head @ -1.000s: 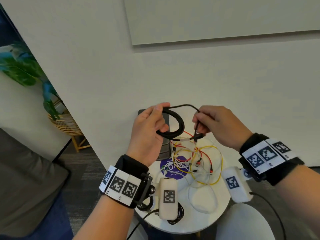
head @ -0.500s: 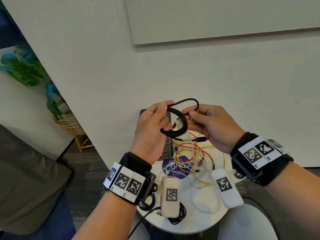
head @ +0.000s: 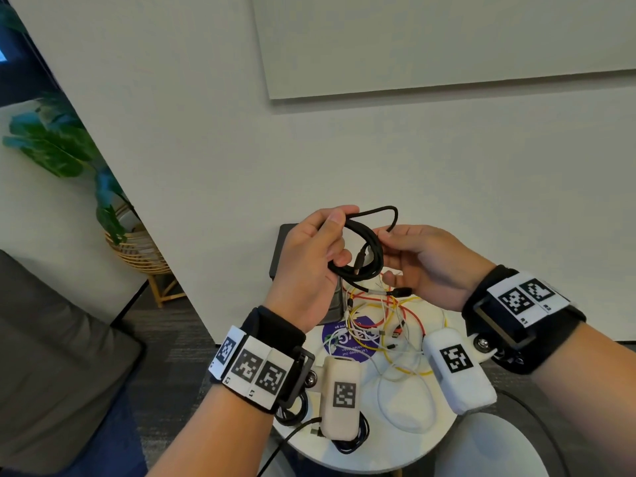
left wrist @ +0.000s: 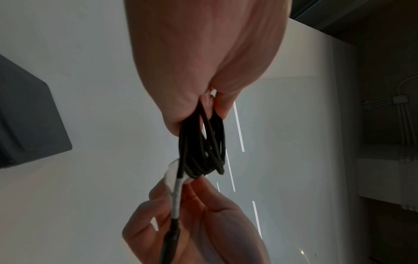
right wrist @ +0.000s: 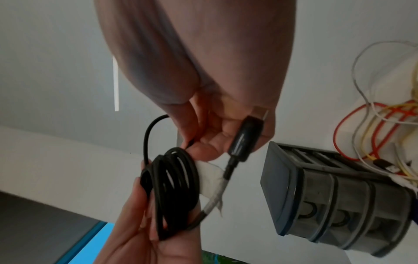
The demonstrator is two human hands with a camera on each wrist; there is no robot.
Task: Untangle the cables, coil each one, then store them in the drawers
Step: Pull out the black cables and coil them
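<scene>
A black cable (head: pixel 358 259) is wound into a small coil held above the round white table (head: pixel 378 466). My left hand (head: pixel 339 235) grips the coil's left side between thumb and fingers. My right hand (head: pixel 389 249) pinches the loose last loop at the coil's right side. The right wrist view shows the coil (right wrist: pixel 172 187), a white tape tag (right wrist: pixel 210 178) on it, and its USB plug (right wrist: pixel 246 135) lying across my right palm. A grey drawer unit (head: pixel 285 249) stands on the table behind my left hand. Red, yellow and white cables (head: pixel 382 325) lie tangled on the table below.
A second dark coiled cable (head: pixel 347 445) lies at the table's near edge. The white wall rises directly behind the table. A plant in a wicker basket (head: pixel 137 249) stands at the left, and a white rounded seat (head: pixel 488 442) is at the lower right.
My right hand has moved left to the coil, bringing the loose end round as another loop. The plug end now lies against my right palm. Both hands rose slightly.
</scene>
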